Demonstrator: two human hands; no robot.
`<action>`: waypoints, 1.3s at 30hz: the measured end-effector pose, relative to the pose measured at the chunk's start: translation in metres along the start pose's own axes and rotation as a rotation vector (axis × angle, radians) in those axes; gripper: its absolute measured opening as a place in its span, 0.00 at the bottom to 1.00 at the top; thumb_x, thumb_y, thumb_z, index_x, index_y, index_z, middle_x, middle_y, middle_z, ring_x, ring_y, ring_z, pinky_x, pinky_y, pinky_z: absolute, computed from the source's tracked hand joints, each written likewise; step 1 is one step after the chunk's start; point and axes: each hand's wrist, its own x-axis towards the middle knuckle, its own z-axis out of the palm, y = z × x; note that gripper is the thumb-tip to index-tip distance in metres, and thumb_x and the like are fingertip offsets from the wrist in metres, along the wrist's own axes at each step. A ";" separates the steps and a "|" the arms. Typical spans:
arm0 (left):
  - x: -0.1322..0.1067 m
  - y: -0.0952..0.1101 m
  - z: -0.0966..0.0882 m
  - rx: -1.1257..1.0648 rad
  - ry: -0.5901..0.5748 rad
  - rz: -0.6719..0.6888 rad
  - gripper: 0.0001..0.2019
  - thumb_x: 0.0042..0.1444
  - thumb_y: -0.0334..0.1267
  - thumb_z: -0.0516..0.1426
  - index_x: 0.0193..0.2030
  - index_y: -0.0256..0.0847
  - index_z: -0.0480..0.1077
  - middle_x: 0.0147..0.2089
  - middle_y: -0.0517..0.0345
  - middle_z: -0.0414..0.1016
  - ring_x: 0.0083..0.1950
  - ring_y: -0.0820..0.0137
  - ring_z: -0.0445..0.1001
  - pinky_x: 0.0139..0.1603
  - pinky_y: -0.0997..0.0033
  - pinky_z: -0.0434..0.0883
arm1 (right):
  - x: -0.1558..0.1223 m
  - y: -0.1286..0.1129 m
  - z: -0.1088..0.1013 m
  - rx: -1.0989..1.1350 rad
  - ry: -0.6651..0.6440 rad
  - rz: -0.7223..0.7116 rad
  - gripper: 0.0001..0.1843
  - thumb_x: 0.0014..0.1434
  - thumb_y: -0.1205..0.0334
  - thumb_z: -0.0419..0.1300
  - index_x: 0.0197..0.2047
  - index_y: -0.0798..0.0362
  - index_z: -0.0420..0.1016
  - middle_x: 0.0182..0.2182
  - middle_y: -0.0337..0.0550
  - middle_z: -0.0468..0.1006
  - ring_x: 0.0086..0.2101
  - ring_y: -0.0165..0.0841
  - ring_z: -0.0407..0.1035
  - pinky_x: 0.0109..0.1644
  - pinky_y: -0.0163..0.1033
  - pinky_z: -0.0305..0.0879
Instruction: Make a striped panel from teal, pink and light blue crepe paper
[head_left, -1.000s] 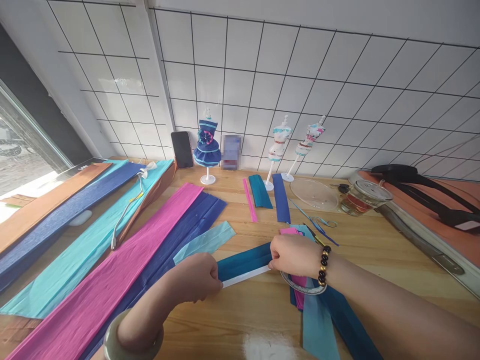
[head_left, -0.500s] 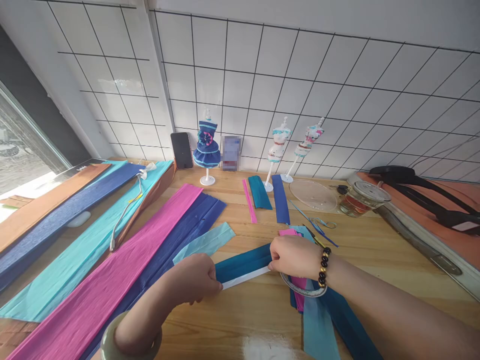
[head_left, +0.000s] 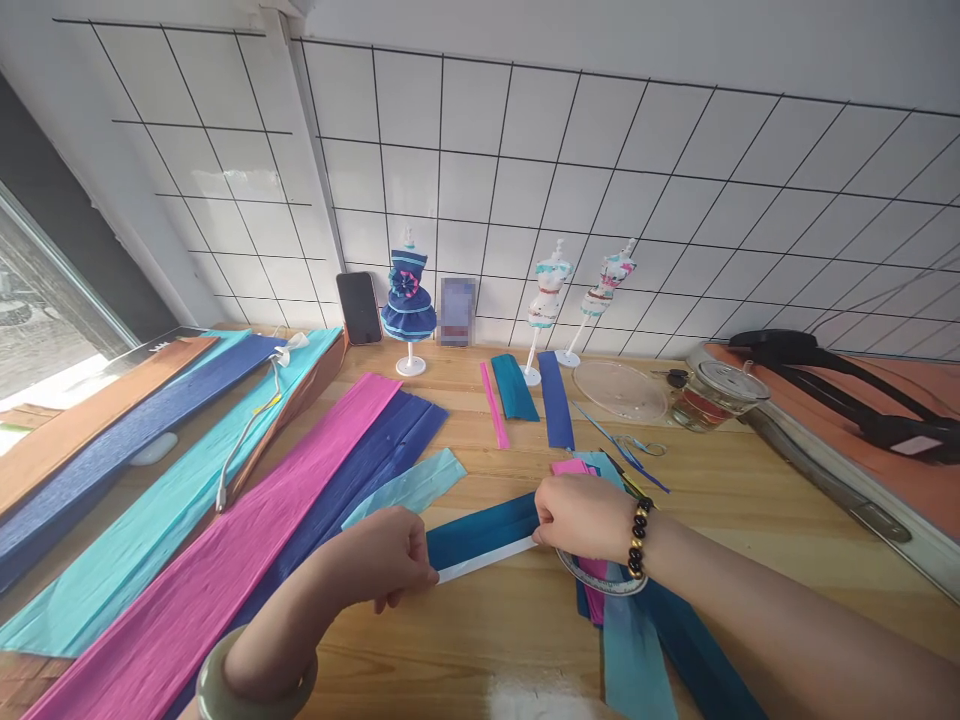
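Between my two hands a dark teal strip of crepe paper is held taut, a white band running along its near edge. My left hand pinches its left end, and my right hand pinches the other, the fingertips partly hidden. Under my right wrist lies a pile of pink, light blue and dark teal strips. Just beyond my left hand rests a light blue strip. Farther back are a thin pink strip, a teal piece and a blue piece.
Long crepe sheets, among them a pink one, cover the left side. A small mannequin in a blue dress, a phone and two more mannequins stand by the tiled wall. A glass jar sits at right, near an orange case.
The view has shifted slightly. Both hands keep their hold on the teal strip, with hardly any visible movement.
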 end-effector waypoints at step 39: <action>0.002 0.024 0.031 0.320 0.344 0.498 0.15 0.61 0.34 0.47 0.44 0.45 0.73 0.41 0.55 0.76 0.43 0.66 0.72 0.46 0.69 0.66 | -0.029 -0.004 0.002 0.089 0.311 -0.010 0.09 0.54 0.64 0.56 0.24 0.53 0.73 0.25 0.43 0.78 0.29 0.36 0.72 0.25 0.36 0.47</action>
